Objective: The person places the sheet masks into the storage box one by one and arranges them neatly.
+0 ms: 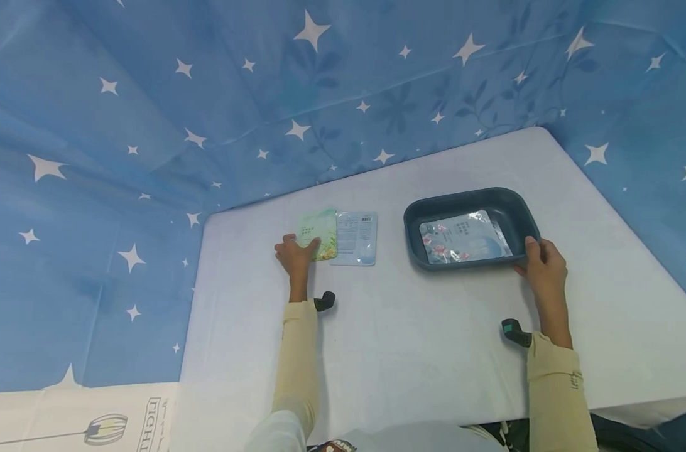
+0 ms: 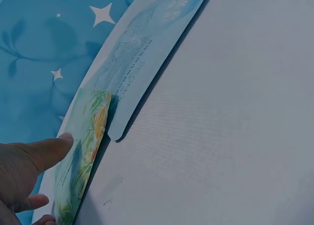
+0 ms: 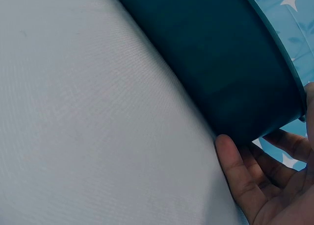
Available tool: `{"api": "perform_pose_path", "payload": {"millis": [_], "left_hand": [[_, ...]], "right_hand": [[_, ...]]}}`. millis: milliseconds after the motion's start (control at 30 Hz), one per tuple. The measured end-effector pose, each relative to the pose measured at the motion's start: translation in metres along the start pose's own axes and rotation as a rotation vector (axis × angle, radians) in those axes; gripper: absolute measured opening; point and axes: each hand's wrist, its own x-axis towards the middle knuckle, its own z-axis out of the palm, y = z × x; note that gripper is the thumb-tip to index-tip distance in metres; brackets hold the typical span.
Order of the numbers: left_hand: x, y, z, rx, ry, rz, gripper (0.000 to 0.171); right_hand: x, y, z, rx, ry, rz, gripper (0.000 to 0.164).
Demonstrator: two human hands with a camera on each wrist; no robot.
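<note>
My left hand (image 1: 294,255) is at the lower left of a green sheet mask packet (image 1: 323,229), its thumb over the front and its other fingers at the left edge. A light-blue sheet mask packet (image 1: 357,238), text side up, lies just right of it, partly under the green one. With the thumb on the rim and fingers beneath the base, my right hand (image 1: 545,271) grips the near right corner of a dark teal tray (image 1: 512,210). Inside the tray lies a pale blue packet with pink flowers (image 1: 462,238), over another packet that peeks out on its right.
A white cloth covers the table (image 1: 411,345). Blue curtains with white stars (image 1: 312,30) hang along its far, left and right sides. Dark wrist cameras (image 1: 324,301) stick out from both sleeves. A cream printed cloth (image 1: 77,417) is at the lower left.
</note>
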Motion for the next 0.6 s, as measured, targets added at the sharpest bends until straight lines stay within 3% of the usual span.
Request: {"api": "perform_pose_path", "payload": {"millis": [267,600], "left_hand": [[-0.006,0.005,-0.001,0.057,0.009,0.029,0.078],[0.001,0.008,-0.004,0.148,-0.061,0.017,0.075]], "right_hand": [[0.002,0.002,0.001,-0.006,0.003,0.007,0.066],[0.011,0.019,0.003,0.015,0.032,-0.060,0.065]]}}
